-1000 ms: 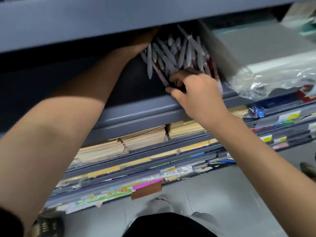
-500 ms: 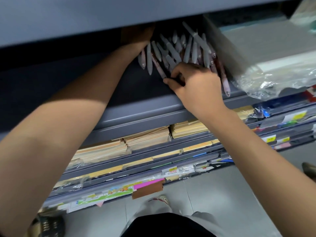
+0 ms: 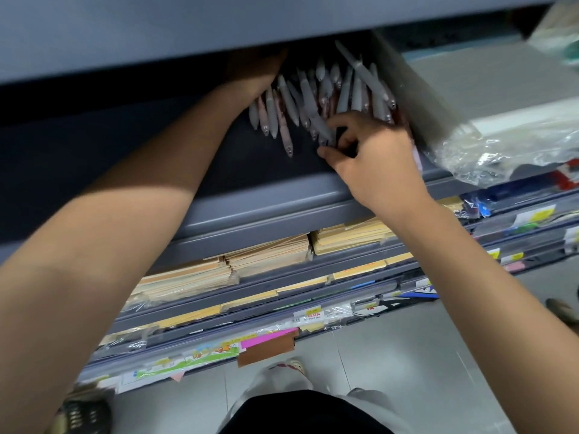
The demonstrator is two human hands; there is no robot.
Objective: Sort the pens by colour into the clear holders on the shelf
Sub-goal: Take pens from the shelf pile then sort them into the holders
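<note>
A person's right hand (image 3: 372, 161) pinches the lower ends of grey pens (image 3: 308, 98), thumb and fingers curled round them. The pens fan out on a grey shelf (image 3: 282, 202) just beyond that hand. The left hand (image 3: 255, 73) touches the bundle's far side. Its fingers are hidden under the upper shelf (image 3: 219, 32), so its grip cannot be told. Plastic-wrapped stock (image 3: 501, 151) lies right of the right hand.

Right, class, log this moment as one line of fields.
left hand: behind grey pens, grip hidden under upper shelf | right hand: pinching grey pens at bunch's front
</note>
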